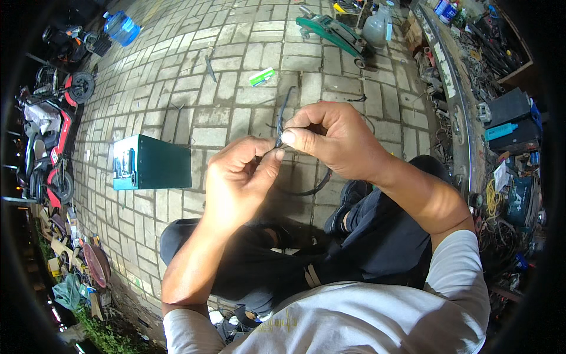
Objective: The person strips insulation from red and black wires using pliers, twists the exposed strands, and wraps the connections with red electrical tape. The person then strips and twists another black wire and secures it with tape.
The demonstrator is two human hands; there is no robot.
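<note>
Between my two hands runs a dark cable (286, 101), held up in front of my knees. My left hand (244, 168) pinches it from the left between thumb and forefinger. From the right, my right hand (330, 135) grips it just above, thumb pressed against the forefinger. One stretch of the cable rises past my fingers, and a black loop (318, 187) hangs below my right hand toward the ground. The exact spot where the fingertips meet is partly hidden by them. A dark green box (159, 162) stands on the paving left of my left hand.
Brick paving (224, 112) spreads ahead, with a small green-and-white box (262, 76) on it. Farther off are a green floor jack (333, 36) and a grey jug (377, 26). A red scooter (59, 141) and a blue water bottle (121, 28) stand left. Cluttered shelves (507, 135) line the right.
</note>
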